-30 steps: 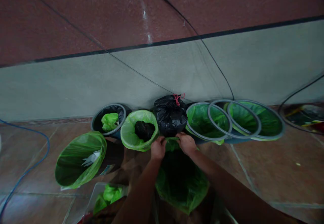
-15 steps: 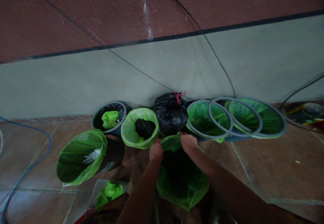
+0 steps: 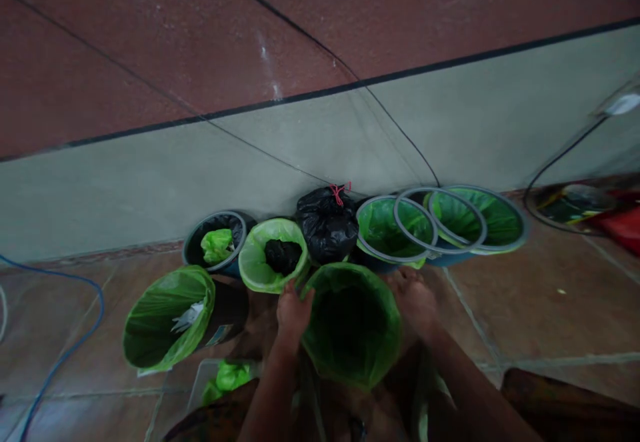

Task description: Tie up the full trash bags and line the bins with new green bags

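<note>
Green liner point(image 3: 350, 329) now standing round-mouthed before you, far edge newly released, seemingly spreading better. Your left hand point(image 3: 296, 303) grasping left edge; right hand point(image 3: 414, 299) blurring beside right edge, grip untellable. Black bag point(image 3: 327, 229) sitting just beyond.

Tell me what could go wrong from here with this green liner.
The thin green plastic liner might slip or tear if the left hand, at its edge, tugs hard. The right hand is close to a round green-lined bin with a grey rim; it could bump that. The round pale-green-lined bin beside the left hand might get nudged.
</note>
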`<act>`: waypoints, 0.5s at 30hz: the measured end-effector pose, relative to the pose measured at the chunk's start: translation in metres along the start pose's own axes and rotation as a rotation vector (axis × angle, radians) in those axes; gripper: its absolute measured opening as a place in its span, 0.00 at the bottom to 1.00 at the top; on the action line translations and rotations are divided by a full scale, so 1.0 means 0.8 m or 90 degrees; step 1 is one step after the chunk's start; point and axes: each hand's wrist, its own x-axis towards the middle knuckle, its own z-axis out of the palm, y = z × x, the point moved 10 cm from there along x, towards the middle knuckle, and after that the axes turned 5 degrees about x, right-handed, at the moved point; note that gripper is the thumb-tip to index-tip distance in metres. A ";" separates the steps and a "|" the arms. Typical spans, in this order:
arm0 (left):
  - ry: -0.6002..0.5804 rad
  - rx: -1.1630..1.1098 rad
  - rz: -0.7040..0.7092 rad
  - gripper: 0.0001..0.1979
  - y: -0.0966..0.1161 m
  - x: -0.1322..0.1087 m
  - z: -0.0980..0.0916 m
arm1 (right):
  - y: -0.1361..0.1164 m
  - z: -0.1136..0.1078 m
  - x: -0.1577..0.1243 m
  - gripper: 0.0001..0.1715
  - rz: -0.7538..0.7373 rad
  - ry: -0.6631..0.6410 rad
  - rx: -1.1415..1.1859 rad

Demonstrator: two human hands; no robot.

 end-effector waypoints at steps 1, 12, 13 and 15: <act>0.045 -0.028 -0.022 0.30 -0.012 -0.013 -0.001 | 0.018 0.010 -0.013 0.30 0.011 -0.014 0.030; 0.036 -0.125 -0.165 0.22 -0.054 -0.063 0.088 | 0.043 0.110 -0.044 0.24 0.083 -0.156 0.148; 0.021 -0.108 -0.163 0.22 -0.053 -0.063 0.088 | 0.043 0.108 -0.042 0.24 0.079 -0.162 0.151; 0.001 -0.079 -0.161 0.23 -0.052 -0.062 0.085 | 0.046 0.095 -0.039 0.27 0.076 -0.141 0.148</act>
